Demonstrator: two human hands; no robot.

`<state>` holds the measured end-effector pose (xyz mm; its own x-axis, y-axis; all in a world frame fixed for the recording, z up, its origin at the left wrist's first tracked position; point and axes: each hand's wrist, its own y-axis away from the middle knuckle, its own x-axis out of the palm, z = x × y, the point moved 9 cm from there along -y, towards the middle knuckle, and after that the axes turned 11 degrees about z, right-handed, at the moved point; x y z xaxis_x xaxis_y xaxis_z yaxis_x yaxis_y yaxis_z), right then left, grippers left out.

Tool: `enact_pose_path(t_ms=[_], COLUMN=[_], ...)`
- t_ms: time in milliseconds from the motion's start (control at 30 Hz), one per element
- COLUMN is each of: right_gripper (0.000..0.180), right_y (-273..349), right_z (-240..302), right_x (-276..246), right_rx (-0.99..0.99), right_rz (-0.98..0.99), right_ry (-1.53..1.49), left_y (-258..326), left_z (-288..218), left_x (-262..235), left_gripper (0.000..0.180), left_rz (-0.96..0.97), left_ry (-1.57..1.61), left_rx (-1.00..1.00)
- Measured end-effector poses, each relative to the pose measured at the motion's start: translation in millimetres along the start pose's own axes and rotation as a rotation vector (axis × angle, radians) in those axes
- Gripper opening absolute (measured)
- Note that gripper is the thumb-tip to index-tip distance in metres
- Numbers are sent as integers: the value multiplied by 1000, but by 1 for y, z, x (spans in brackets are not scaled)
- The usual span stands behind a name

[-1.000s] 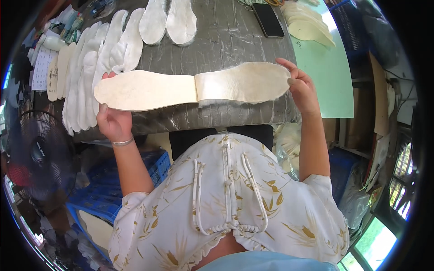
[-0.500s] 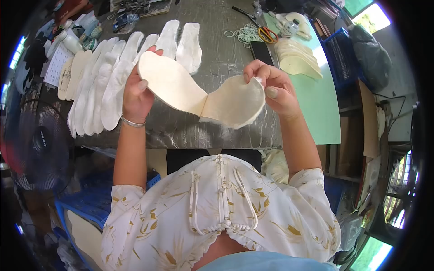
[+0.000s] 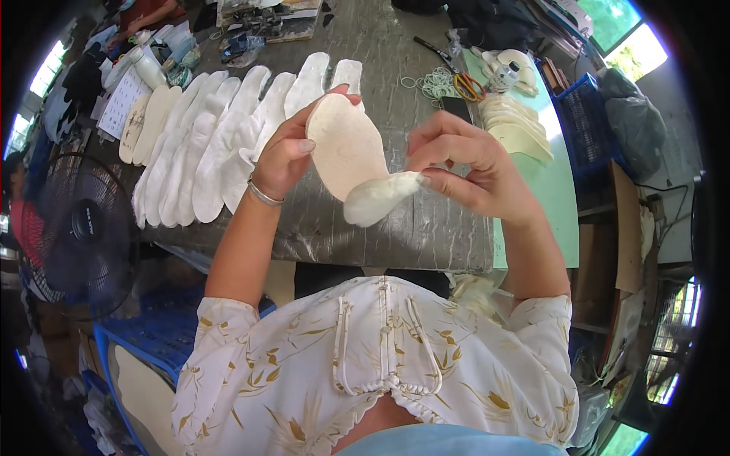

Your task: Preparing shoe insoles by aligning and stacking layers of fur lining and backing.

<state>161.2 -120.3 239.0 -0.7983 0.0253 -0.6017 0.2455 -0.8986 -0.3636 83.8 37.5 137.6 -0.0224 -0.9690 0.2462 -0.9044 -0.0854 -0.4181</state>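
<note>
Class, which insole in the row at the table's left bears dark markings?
The leftmost cream insole bears them; the cream insole to its right and the white insoles show no such markings.

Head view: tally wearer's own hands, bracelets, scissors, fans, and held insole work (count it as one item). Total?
Wearer's own hands: 2 (left hand, right hand)
Bracelet: 1
Scissors: 1 pair
Fan: 1
Held insole work: 1
Total: 6
</note>
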Motion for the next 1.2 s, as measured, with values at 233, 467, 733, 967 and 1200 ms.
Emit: enact_pose_path(t_ms=[233, 467, 733, 967, 1200], right_gripper=[15, 17, 16, 20, 18], right_y=[-12, 6, 11, 19, 17], right_z=[-24, -21, -7, -10, -5], right_x=[10, 4, -1, -5, -2], right_rx=[17, 151, 110, 121, 170], right_rz=[-126, -303, -389, -496, -479], right_ry=[-44, 68, 146, 137, 134], left_y=[4, 11, 5, 4, 8], left_z=[19, 7, -13, -16, -18], left_x=[25, 40, 62, 71, 75], left_gripper=[46, 42, 44, 44, 44], left_rz=[-2, -81, 16, 65, 49], left_ry=[160, 33, -10, -77, -60], left_rx=[-80, -30, 4, 26, 57])
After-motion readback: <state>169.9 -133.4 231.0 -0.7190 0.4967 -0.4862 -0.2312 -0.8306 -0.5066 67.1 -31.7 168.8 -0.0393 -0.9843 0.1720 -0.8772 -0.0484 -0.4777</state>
